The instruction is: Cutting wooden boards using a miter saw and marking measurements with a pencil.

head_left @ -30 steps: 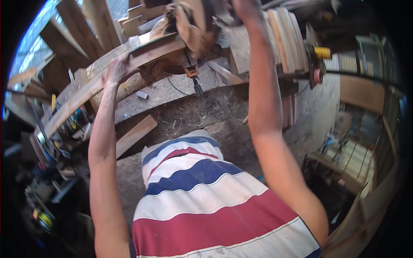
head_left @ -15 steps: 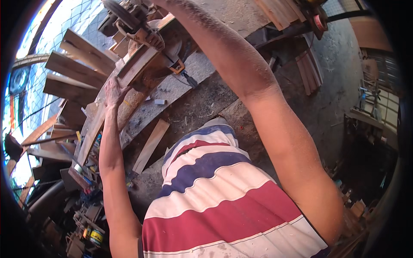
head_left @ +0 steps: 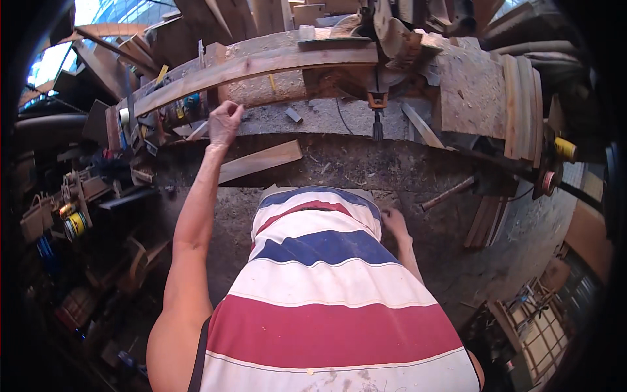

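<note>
My left hand [head_left: 225, 124] is just in front of the long wooden board [head_left: 235, 68], fingers curled closed; whatever they may hold is hidden. The board lies across the bench beside the miter saw [head_left: 382, 75], which has an orange-and-black clamp handle [head_left: 377, 111] at its front. My right hand [head_left: 395, 223] hangs low beside my striped garment [head_left: 326, 326], partly hidden, so its grip is unclear. A short pale offcut [head_left: 294, 115] lies on the sawdusty bench surface.
Stacked curved planks [head_left: 522, 108] sit at the bench's right, near a yellow can [head_left: 565, 148]. A loose plank [head_left: 261, 161] lies below the bench edge. Tools and cans [head_left: 75, 225] crowd the left; more boards [head_left: 104, 72] lean behind. A pipe [head_left: 447, 193] juts at lower right.
My right hand has left the saw and dropped to my side. My left hand has come off the board toward me and curled. The view has swung back level with the bench.
</note>
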`<control>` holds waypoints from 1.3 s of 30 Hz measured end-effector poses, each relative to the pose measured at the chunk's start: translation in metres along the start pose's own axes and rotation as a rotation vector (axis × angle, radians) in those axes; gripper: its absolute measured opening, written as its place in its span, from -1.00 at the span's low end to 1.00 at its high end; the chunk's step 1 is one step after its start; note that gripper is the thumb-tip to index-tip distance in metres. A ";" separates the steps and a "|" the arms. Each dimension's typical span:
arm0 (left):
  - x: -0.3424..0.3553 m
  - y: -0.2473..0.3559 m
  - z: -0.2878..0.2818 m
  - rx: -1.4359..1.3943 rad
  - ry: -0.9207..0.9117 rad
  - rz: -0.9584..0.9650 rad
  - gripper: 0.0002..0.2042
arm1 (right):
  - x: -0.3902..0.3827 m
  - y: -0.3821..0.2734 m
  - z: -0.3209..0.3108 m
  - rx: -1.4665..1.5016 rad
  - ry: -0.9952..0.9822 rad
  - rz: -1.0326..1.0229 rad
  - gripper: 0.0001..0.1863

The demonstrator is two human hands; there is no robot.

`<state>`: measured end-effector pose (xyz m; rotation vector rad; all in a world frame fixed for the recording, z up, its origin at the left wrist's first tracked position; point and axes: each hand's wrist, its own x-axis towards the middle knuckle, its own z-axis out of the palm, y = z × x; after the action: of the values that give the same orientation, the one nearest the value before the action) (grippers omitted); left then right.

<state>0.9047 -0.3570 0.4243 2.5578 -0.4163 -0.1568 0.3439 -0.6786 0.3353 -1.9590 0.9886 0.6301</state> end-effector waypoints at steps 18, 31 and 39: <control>0.015 0.029 0.102 0.038 -0.363 -0.033 -0.63 | 0.144 -0.373 -0.019 0.048 0.038 -0.522 -0.50; -0.192 -0.091 0.014 0.402 -0.393 -0.054 0.02 | 0.103 -0.267 0.043 0.179 -0.134 -0.263 -0.54; -0.147 -0.100 0.023 0.434 -0.612 0.244 0.08 | 0.063 -0.144 0.009 0.112 -0.014 0.019 -0.55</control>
<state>0.7871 -0.2396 0.3552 2.8022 -1.0867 -0.8497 0.4973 -0.6474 0.3499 -1.8473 1.0133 0.5859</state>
